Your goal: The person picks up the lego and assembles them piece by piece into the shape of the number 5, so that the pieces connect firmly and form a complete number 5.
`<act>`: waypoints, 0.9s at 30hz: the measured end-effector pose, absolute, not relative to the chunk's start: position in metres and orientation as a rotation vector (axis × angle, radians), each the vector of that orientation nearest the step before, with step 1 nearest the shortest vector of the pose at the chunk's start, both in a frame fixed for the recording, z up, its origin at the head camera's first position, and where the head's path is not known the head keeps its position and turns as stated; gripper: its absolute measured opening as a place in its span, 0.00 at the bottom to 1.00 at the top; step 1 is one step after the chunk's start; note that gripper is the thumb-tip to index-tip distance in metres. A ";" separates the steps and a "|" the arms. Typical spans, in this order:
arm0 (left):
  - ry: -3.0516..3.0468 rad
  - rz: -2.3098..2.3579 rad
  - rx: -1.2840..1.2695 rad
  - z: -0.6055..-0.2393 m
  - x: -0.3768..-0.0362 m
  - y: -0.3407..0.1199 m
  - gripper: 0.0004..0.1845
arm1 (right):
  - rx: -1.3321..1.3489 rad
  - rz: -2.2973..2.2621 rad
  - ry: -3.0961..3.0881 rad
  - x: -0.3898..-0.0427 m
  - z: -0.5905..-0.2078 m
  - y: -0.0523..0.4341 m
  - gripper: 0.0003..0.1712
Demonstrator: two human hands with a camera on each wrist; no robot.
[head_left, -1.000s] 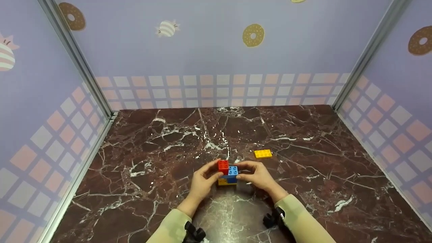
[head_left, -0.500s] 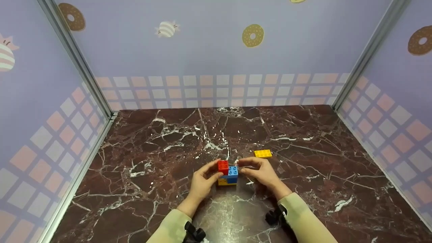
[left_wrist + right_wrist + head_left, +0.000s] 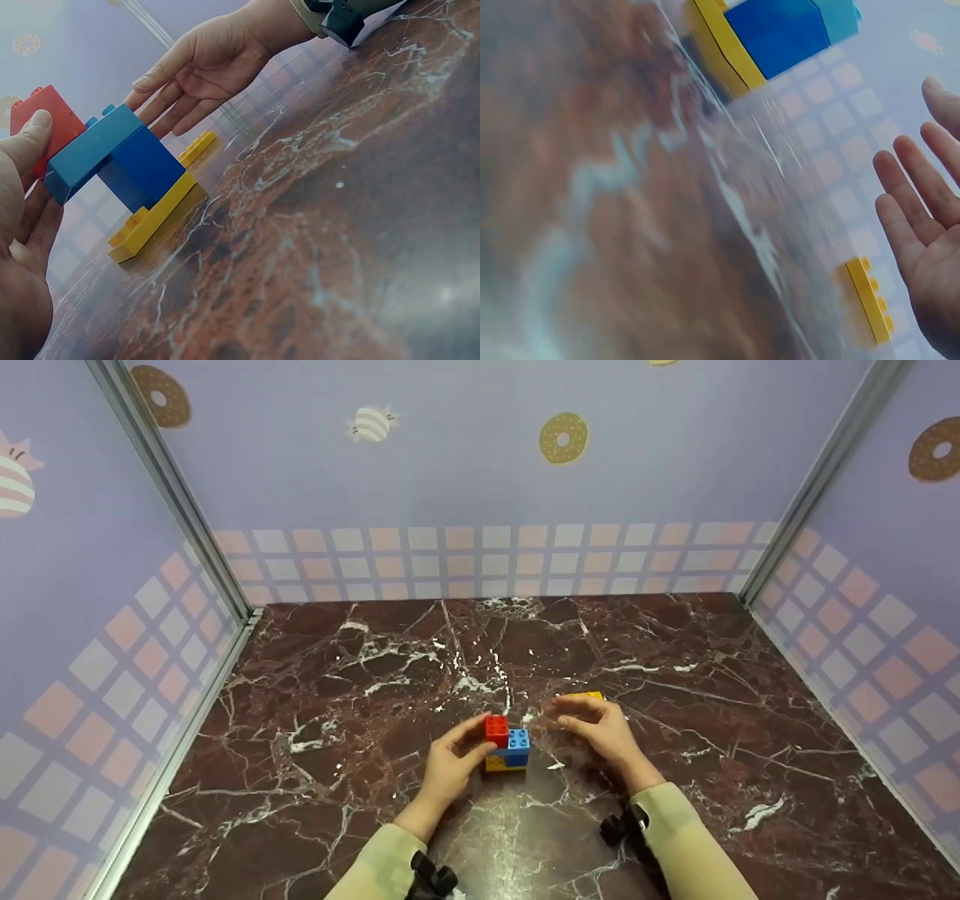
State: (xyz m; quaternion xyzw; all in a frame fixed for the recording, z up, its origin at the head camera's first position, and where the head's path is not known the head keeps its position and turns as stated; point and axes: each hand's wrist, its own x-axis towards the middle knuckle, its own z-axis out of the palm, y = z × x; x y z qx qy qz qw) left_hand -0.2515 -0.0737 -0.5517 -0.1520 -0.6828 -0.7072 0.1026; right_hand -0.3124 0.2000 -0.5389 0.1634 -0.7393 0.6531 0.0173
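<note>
Sleeves: two pale sleeves (image 3: 675, 840) are coming in from the near edge of the marble table (image 3: 337, 780), each with a dark wrist-worn camera mount beside it.
Left hand: the left hand (image 3: 448, 765) is lying on the table left of the block stack (image 3: 507, 744) — its thumb (image 3: 30, 139) is pressing against the red block's side, and the curled fingers are cupping the stack's left side from below in the left wrist view.
Grip, left: it is holding the stack by the red block.
Block stack: it is standing on the table near the middle, towards the near edge; a thin yellow plate (image 3: 150, 217) is lying at the bottom, a dark blue block (image 3: 142, 166) is sitting on it, a lighter blue block (image 3: 94, 148) is resting on top, and a red block (image 3: 496, 729) is sitting at the left, highest of all.
Right hand: the right hand (image 3: 600, 731) is hovering just right of the stack and apart from it, fingers stretched out and relaxed — holding nothing.
Loose piece: a flat yellow brick (image 3: 870, 298) is lying on the table just beyond the right hand, half hidden by its fingers in the head view; whether the fingertips are touching it I cannot tell.
Walls: lilac panels (image 3: 450, 472) printed with doughnuts and striped sweets are closing in the table on three sides.
</note>
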 end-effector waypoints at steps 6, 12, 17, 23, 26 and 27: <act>-2.009 -2.089 -0.456 -0.551 -0.251 -0.074 0.27 | 0.358 2.021 -2.249 -0.320 -0.541 0.211 0.20; -1.992 -2.105 -0.463 -0.551 -0.251 -0.073 0.28 | 0.227 2.002 -2.203 -0.326 -0.543 0.223 0.21; -1.987 -2.109 -0.457 -0.551 -0.251 -0.073 0.28 | 0.114 1.941 -2.187 -0.331 -0.544 0.231 0.23; -2.007 -2.109 -0.439 -0.550 -0.251 -0.073 0.28 | 0.031 1.891 -2.223 -0.339 -0.548 0.238 0.24; -2.010 -2.118 -0.441 -0.550 -0.251 -0.073 0.29 | 0.026 1.856 -2.255 -0.343 -0.550 0.240 0.26; -2.011 -2.119 -0.442 -0.551 -0.251 -0.074 0.29 | 0.031 1.858 -2.259 -0.344 -0.551 0.240 0.27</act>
